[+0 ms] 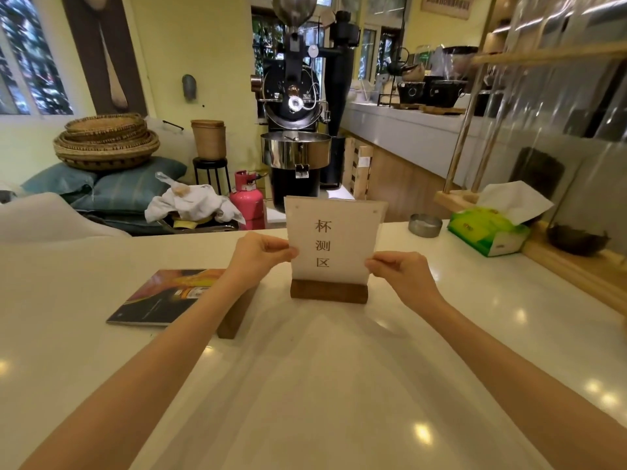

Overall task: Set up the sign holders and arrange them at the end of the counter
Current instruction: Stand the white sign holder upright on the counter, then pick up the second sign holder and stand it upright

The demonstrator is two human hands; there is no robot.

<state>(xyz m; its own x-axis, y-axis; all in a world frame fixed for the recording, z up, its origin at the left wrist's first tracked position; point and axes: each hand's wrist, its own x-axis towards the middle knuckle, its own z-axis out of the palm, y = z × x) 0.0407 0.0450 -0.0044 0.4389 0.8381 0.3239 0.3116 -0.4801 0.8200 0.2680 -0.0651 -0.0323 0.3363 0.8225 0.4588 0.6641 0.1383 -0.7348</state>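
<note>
Sign panel [334,240]: clear sheet with a white insert, three dark printed characters in a column; upright, lower edge seated in the wooden base, leaning slightly away at the top.
Wooden base [328,291]: dark block, flat on the white counter [305,385], near the far edge, roughly central in view.
Left hand [259,256]: at the panel's left edge, about mid-height; thumb and fingertips pinched closed on that edge, remaining fingers curled in.
Right hand [403,273]: at the panel's right edge, lower than the left; thumb and forefinger pinched closed on the edge just above the base, other fingers folded.
Second wooden block [234,313]: on the counter left of the base, partly hidden under the left forearm; no panel visible in it.
Magazine [166,298]: flat on the counter, touching or just beside the second block on its left; contact cannot be confirmed.
Metal tin [425,225]: round, on the counter to the right of the sign, well apart from it.
Tissue pack [488,232]: green, further right, one white tissue standing out of the top.
Coffee roaster [295,106]: on the floor beyond the counter, directly behind the sign.
Pink gas cylinder [247,201]: beside the roaster, to its left.
</note>
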